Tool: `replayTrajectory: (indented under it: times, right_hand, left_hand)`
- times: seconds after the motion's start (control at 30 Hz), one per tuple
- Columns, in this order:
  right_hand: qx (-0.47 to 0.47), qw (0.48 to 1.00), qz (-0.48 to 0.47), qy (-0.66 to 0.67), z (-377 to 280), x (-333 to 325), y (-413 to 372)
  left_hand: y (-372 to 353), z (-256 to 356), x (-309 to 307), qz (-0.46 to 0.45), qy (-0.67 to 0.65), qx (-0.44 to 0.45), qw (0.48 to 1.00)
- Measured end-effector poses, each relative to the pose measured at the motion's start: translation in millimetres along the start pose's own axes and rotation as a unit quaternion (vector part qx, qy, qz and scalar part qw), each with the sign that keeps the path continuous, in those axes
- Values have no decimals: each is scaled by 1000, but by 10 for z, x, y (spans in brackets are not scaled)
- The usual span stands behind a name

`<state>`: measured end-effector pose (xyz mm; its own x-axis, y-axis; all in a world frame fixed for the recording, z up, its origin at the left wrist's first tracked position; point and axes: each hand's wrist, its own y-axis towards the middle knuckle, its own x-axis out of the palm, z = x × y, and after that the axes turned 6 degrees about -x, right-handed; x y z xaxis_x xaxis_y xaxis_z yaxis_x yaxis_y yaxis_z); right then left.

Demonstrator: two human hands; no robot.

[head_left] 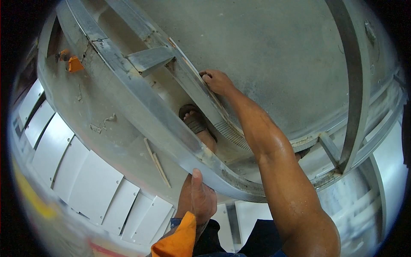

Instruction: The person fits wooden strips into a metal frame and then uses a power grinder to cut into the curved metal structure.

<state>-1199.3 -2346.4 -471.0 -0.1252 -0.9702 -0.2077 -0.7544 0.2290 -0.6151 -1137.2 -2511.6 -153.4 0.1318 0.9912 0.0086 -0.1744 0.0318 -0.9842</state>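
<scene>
A large curved metal frame (pixel 128 92) of parallel rails and short crosspieces spans my view. My left hand (pixel 201 199) is at the near outer rail, its thumb up against the edge and its fingers curled and partly hidden. Farther off, my right hand (pixel 217 82) is closed at the inner rail, beside a thin pale strip (pixel 184 56) along its edge. Whatever its fingers pinch is too small to make out. Ridged, closely notched metal (pixel 231 133) lines the bend of the inner rail. Orange fabric (pixel 177 237) covers part of my left forearm.
My sandalled foot (pixel 196 122) stands between the rails. Several white panels (pixel 92 186) lie on the floor at left. A thin wooden piece (pixel 157 162) and an orange object (pixel 75 64) are also on the floor. An upright curved bar (pixel 354 77) rises at right.
</scene>
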Motion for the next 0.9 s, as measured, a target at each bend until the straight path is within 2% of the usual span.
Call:
replayTrajectory:
  times: [0.2, 0.3, 0.37, 0.4, 0.43, 0.47, 0.5, 0.57, 0.67, 0.7, 0.73, 0.77, 0.8, 0.87, 0.9]
  right_hand:
    - [-18, 1000, -7, -14, -86, -11, 53]
    - [10, 1000, -21, -5, -107, -7, 69]
    - [-1, 999, 11, 39, -84, -1, 31]
    - [-3, 999, 10, 39, -103, -17, 4]
    - [16, 999, 35, 27, -133, -39, -45]
    - [34, 998, 59, 15, -175, -70, -95]
    - [31, 998, 59, 13, -209, -117, -152]
    - [73, 995, 71, -24, -266, -245, -339]
    - [93, 993, 68, -6, -104, -469, -613]
    - [93, 993, 72, -16, -68, -575, -713]
    - [111, 991, 67, -28, -47, -665, -879]
    - [124, 989, 63, -41, -53, -779, -1016]
    - [128, 989, 73, -20, -79, -913, -1179]
    - [135, 986, 87, 41, -290, -1200, -1824]
    - [132, 984, 92, 80, -476, -1364, -2172]
  left_hand:
    - [10, -18, -44, -7, -8, -2, 1000]
    - [32, -55, -159, -16, -26, -1, 1000]
    - [-18, 32, -176, 2, 53, -79, 995]
    - [26, -36, -340, 2, 52, -78, 996]
    - [115, -185, -613, -6, 330, 11, 944]
    - [149, -258, -758, -12, 578, 101, 809]
    - [145, -219, -727, -11, 577, 103, 810]
    - [159, -153, -656, 10, 451, -51, 891]
    - [-429, 828, 368, 34, 441, -3, 897]
    - [-397, 693, 447, 25, 436, 0, 899]
    - [-308, 405, 468, 20, 217, 64, 974]
    - [-195, 153, 419, 15, -16, 125, 992]
    - [12, -36, 231, 4, -27, 131, 991]
    - [330, -271, -193, -76, -87, 26, 993]
    - [310, -208, -239, -85, -96, 34, 991]
